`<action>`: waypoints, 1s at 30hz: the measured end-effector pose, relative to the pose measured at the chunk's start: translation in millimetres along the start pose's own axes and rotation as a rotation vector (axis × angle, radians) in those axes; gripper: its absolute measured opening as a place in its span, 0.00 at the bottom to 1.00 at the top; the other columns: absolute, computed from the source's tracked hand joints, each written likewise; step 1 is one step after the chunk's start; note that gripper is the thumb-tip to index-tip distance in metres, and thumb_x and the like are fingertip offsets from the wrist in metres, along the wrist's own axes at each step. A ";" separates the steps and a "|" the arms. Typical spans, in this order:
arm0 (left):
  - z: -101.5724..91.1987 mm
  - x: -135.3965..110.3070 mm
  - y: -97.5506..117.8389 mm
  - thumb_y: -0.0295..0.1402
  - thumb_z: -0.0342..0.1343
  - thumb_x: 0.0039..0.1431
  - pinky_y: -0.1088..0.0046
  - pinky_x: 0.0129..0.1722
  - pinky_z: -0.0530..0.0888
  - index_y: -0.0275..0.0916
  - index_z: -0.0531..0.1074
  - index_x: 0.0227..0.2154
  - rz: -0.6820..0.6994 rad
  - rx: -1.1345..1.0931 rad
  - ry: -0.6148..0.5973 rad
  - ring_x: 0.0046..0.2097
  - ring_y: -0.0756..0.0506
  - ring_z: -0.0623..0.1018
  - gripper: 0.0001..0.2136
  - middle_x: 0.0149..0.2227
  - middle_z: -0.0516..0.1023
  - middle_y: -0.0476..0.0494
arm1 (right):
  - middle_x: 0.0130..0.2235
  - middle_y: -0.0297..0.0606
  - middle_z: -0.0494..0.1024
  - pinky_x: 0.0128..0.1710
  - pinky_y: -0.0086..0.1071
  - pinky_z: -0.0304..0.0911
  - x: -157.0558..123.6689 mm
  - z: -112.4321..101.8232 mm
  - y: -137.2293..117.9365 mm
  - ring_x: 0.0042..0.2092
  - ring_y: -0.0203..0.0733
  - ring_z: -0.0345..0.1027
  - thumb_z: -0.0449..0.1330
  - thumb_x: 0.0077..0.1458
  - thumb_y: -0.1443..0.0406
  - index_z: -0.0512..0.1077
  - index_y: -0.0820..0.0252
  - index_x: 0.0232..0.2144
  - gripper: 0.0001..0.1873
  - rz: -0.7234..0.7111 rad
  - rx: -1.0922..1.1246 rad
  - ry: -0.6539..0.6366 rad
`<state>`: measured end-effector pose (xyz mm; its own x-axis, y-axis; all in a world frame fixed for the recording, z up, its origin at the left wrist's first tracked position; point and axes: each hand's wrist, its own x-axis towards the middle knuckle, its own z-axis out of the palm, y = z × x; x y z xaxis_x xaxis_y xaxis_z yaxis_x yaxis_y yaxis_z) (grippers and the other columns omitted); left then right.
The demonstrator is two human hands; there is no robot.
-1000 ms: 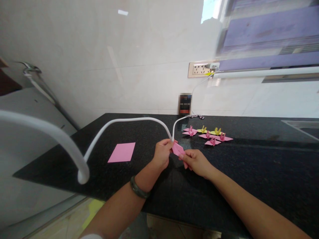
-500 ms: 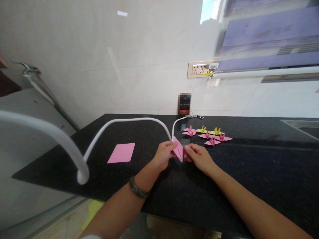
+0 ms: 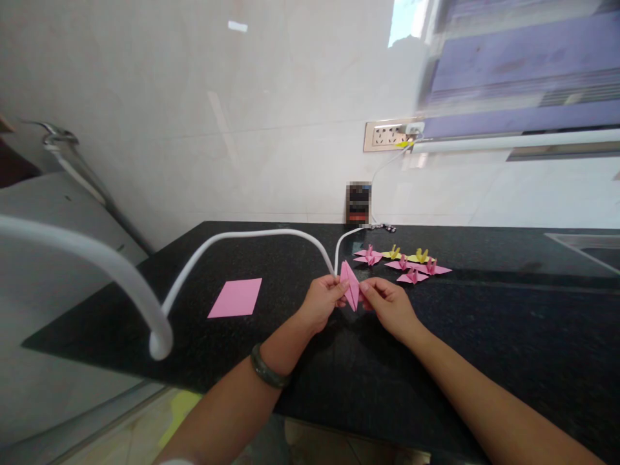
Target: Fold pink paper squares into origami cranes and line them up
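Between both hands is a piece of folded pink origami paper [image 3: 351,284], a narrow diamond with a crease line down its middle. My left hand [image 3: 321,300] pinches its left side, thumb on top. At its right edge, the thumb and fingers of my right hand [image 3: 389,303] are closed on the paper. Left of the hands a flat pink paper square [image 3: 236,298] lies on the black counter [image 3: 145,278]. Several folded paper cranes, among them a pink crane [image 3: 413,276] and a yellow crane [image 3: 421,256], stand in a group behind my right hand.
A white flexible tube [image 3: 252,233] arches across the counter toward my left hand. Against the wall leans a small dark device [image 3: 359,203], blurred out. A cable runs up to a wall socket [image 3: 387,135]. A sink edge [image 3: 576,248] shows at the right.
My right hand has moved left and now grips the right edge of the folded paper. The paper has opened into a fuller diamond, and my left thumb lies further over it.
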<state>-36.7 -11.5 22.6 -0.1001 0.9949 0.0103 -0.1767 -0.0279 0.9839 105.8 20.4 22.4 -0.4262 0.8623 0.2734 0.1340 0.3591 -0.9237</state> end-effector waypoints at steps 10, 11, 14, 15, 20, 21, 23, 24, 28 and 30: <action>3.1 -2.9 4.2 0.39 0.57 0.39 0.80 0.22 0.63 0.31 0.71 0.26 0.012 0.025 -0.030 0.23 0.54 0.67 0.14 0.24 0.71 0.45 | 0.20 0.33 0.65 0.22 0.26 0.53 -0.7 -1.7 -2.1 0.22 0.32 0.56 0.50 0.48 0.60 0.67 0.62 0.25 0.11 -0.088 -0.188 0.054; 3.3 -2.8 4.2 0.38 0.58 0.39 0.79 0.23 0.63 0.31 0.71 0.26 0.011 0.023 -0.023 0.23 0.54 0.67 0.14 0.24 0.71 0.45 | 0.21 0.33 0.66 0.22 0.26 0.54 -0.8 -1.5 -2.3 0.23 0.33 0.57 0.51 0.48 0.60 0.66 0.61 0.26 0.11 -0.102 -0.212 0.081; 4.1 -2.4 3.8 0.37 0.58 0.38 0.78 0.25 0.63 0.31 0.72 0.25 0.049 0.049 0.016 0.24 0.54 0.67 0.13 0.23 0.71 0.46 | 0.24 0.34 0.67 0.24 0.27 0.55 -1.1 -0.7 -2.4 0.24 0.33 0.59 0.51 0.47 0.61 0.66 0.61 0.27 0.09 -0.155 -0.298 0.154; 4.3 -2.3 3.7 0.37 0.58 0.38 0.78 0.25 0.63 0.31 0.72 0.25 0.073 0.071 0.028 0.23 0.54 0.67 0.13 0.22 0.71 0.46 | 0.24 0.34 0.67 0.24 0.27 0.56 -1.0 -0.6 -2.3 0.24 0.33 0.59 0.52 0.47 0.61 0.66 0.60 0.27 0.08 -0.171 -0.326 0.165; 4.5 -2.2 2.8 0.37 0.57 0.39 0.78 0.25 0.62 0.31 0.73 0.25 0.154 0.177 0.057 0.24 0.53 0.67 0.12 0.22 0.71 0.47 | 0.23 0.34 0.67 0.24 0.27 0.56 -0.6 -1.2 0.4 0.24 0.34 0.59 0.52 0.47 0.61 0.67 0.60 0.28 0.09 -0.202 -0.408 0.178; 4.3 -2.2 2.5 0.37 0.57 0.39 0.77 0.26 0.63 0.32 0.73 0.25 0.164 0.198 0.059 0.24 0.53 0.67 0.12 0.22 0.72 0.47 | 0.24 0.34 0.68 0.24 0.27 0.56 -0.7 -1.3 1.0 0.24 0.34 0.60 0.52 0.47 0.61 0.67 0.60 0.28 0.09 -0.204 -0.420 0.181; 3.9 -2.3 2.0 0.37 0.56 0.40 0.77 0.26 0.63 0.32 0.74 0.24 0.189 0.254 0.069 0.25 0.52 0.67 0.12 0.22 0.72 0.47 | 0.24 0.34 0.68 0.24 0.28 0.56 -1.1 -1.6 1.6 0.24 0.34 0.60 0.52 0.48 0.62 0.68 0.60 0.28 0.09 -0.213 -0.450 0.195; 3.7 -2.4 1.9 0.38 0.55 0.40 0.77 0.26 0.63 0.32 0.74 0.24 0.202 0.287 0.077 0.25 0.52 0.67 0.12 0.22 0.72 0.47 | 0.24 0.34 0.69 0.25 0.28 0.56 -1.4 -1.8 1.6 0.25 0.34 0.60 0.52 0.48 0.62 0.68 0.60 0.27 0.08 -0.221 -0.465 0.200; 3.4 -3.4 2.8 0.38 0.53 0.43 0.78 0.25 0.62 0.33 0.73 0.23 0.254 0.403 0.086 0.25 0.52 0.67 0.12 0.22 0.72 0.47 | 0.24 0.34 0.69 0.25 0.27 0.55 -2.1 -2.6 -0.2 0.25 0.34 0.61 0.52 0.47 0.63 0.69 0.60 0.25 0.07 -0.244 -0.509 0.211; 3.4 -4.1 3.9 0.38 0.53 0.43 0.78 0.25 0.62 0.33 0.73 0.23 0.280 0.447 0.089 0.25 0.51 0.67 0.12 0.22 0.71 0.47 | 0.22 0.33 0.68 0.24 0.27 0.54 -2.4 -2.6 -1.4 0.24 0.34 0.60 0.52 0.47 0.63 0.68 0.60 0.24 0.07 -0.238 -0.515 0.217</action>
<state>-33.6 -15.3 27.0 -0.1699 0.9428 0.2868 0.3009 -0.2275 0.9261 108.9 18.7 23.8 -0.3125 0.7709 0.5550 0.4961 0.6307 -0.5968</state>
